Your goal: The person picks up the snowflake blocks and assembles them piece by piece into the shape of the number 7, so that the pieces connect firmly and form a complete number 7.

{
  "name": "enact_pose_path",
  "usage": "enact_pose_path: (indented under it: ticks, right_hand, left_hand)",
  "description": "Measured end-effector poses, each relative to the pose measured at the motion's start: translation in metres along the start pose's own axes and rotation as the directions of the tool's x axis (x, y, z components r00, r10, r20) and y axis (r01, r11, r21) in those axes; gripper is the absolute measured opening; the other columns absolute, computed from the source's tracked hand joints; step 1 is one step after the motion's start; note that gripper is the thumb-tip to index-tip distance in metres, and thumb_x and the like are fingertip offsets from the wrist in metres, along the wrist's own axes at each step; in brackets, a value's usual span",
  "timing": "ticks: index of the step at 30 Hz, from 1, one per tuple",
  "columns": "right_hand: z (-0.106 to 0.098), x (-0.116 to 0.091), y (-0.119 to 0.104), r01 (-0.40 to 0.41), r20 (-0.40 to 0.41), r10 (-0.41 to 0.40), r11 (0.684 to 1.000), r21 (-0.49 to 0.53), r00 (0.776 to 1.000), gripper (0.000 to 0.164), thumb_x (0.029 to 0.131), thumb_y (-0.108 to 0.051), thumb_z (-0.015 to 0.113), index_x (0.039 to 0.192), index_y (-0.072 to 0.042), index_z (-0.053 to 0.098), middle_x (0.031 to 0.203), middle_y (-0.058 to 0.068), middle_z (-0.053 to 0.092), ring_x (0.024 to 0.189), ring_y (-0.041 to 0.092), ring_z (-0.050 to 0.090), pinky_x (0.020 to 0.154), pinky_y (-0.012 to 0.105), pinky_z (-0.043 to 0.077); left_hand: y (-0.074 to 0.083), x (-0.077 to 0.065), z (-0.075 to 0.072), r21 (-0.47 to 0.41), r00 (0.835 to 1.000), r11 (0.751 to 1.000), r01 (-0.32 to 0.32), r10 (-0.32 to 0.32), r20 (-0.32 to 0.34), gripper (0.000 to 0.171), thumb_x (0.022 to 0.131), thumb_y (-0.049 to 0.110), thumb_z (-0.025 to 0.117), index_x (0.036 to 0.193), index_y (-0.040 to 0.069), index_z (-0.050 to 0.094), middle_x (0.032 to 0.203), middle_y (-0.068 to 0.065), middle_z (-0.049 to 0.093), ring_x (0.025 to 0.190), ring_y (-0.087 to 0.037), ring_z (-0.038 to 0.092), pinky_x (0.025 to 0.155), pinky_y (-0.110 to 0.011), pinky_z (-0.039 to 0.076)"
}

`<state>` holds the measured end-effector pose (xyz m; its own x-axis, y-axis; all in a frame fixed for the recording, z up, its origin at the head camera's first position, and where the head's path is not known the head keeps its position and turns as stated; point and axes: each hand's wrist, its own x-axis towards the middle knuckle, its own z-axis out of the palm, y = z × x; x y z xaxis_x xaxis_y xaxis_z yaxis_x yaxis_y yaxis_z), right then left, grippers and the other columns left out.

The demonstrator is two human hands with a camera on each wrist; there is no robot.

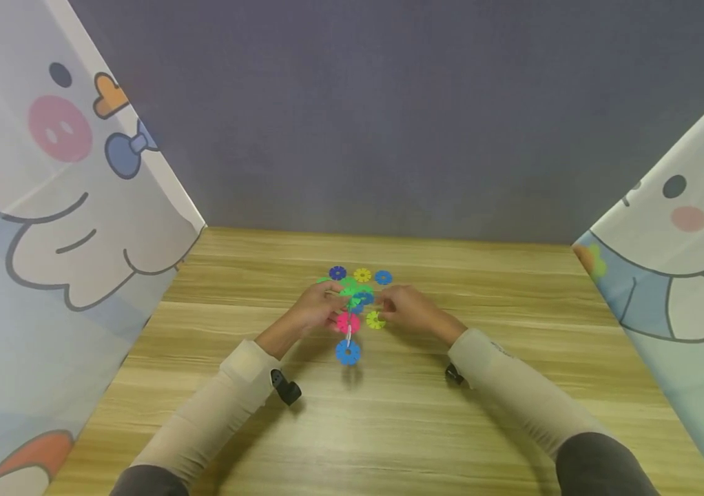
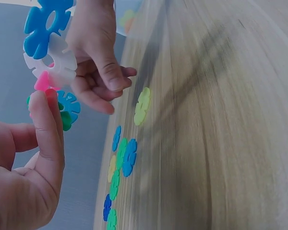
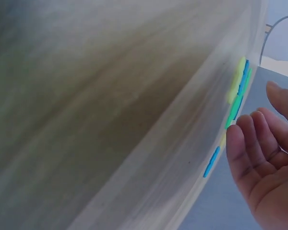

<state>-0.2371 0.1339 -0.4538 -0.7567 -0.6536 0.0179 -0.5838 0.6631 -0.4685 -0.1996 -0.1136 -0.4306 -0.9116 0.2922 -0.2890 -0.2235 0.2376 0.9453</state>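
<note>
My left hand (image 1: 317,308) pinches a chain of slotted plastic snowflake discs, gripping it near the pink disc (image 1: 348,322). Toward me, a white disc (image 2: 62,64) and then a blue disc (image 1: 348,352) stick out from the pink one. A green disc (image 2: 66,120) and another blue disc (image 2: 70,105) join at the other end, partly hidden by the fingers. The chain is held above the table. My right hand (image 1: 412,313) hovers just right of the chain, fingers loosely bent and holding nothing. Close to its fingertips in the head view lies a yellow-green disc (image 1: 375,319).
Several loose discs lie flat on the wooden table (image 1: 401,427) beyond the hands, among them a navy one (image 1: 337,273), a yellow one (image 1: 361,275) and a blue one (image 1: 383,277). A grey panel (image 1: 389,138) rises behind the table, with printed cloth on both sides.
</note>
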Motion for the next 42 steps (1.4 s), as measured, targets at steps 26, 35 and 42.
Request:
enact_pose_path:
  ticks: [26,35,42]
  right_hand:
    - [0.010,0.002,-0.001,0.053,0.059,-0.048,0.994,-0.093,0.997,0.030,0.089,-0.017,0.078,0.118,-0.008,0.073,0.073,-0.005,0.054,0.068,0.008,0.045,0.062,0.023,0.041]
    - [0.011,0.002,-0.002,0.005,0.074,-0.002,0.999,-0.042,0.997,0.027,0.089,-0.017,0.079,0.113,-0.008,0.072,0.069,-0.004,0.051,0.064,0.008,0.042,0.058,0.023,0.039]
    - [0.011,-0.001,-0.001,-0.087,0.058,0.086,0.996,0.017,0.995,0.024,0.087,-0.018,0.082,0.100,-0.007,0.065,0.079,-0.002,0.055,0.072,0.012,0.049,0.063,0.026,0.045]
  left_hand:
    - [-0.002,0.000,0.000,0.007,1.000,1.000,0.004,-0.004,-0.009,0.040,0.104,0.015,0.057,0.140,-0.002,0.047,0.111,-0.019,0.067,0.065,-0.014,0.062,0.061,-0.027,0.062]
    - [-0.002,-0.001,-0.001,0.020,1.000,1.000,-0.010,0.010,0.004,0.042,0.104,0.017,0.057,0.141,0.000,0.047,0.113,-0.019,0.068,0.064,-0.013,0.062,0.062,-0.028,0.063]
    - [-0.002,-0.003,0.000,0.032,1.000,0.999,0.002,-0.002,-0.012,0.041,0.104,0.018,0.058,0.141,0.004,0.049,0.116,-0.021,0.068,0.066,-0.014,0.062,0.065,-0.032,0.064]
